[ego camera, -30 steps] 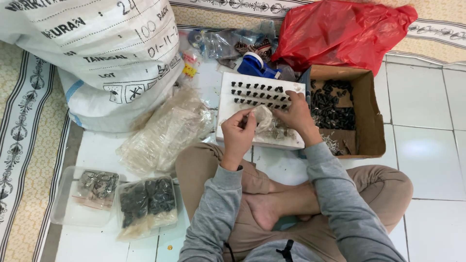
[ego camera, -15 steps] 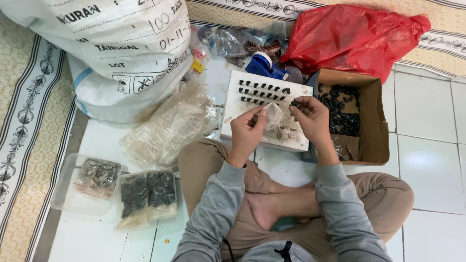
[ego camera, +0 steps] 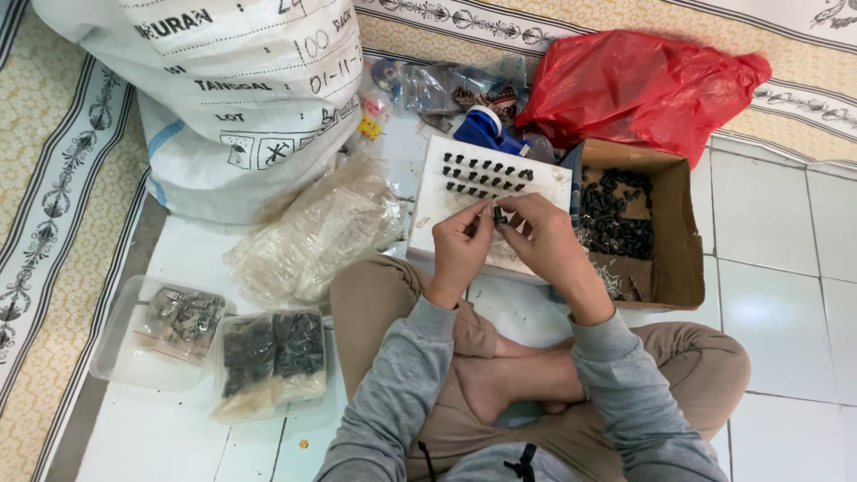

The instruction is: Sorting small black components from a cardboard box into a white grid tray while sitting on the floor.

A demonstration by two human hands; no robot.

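Both hands, left hand (ego camera: 461,247) and right hand (ego camera: 541,239), pinch one tiny black plastic clip (ego camera: 498,215) together (light, stiff, probably slippery) above the white foam board (ego camera: 437,210).

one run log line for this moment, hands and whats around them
left hand: pinching small black part | right hand: on same part | under hands: white board with rows of black parts | right: cardboard box

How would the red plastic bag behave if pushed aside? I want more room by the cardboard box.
The red plastic bag looks thin and crumpled, so it would probably crumple rather than slide as one piece. It bulges, so something inside may add weight; what it holds is hidden. It lies against the cardboard box, so pushing could nudge that.
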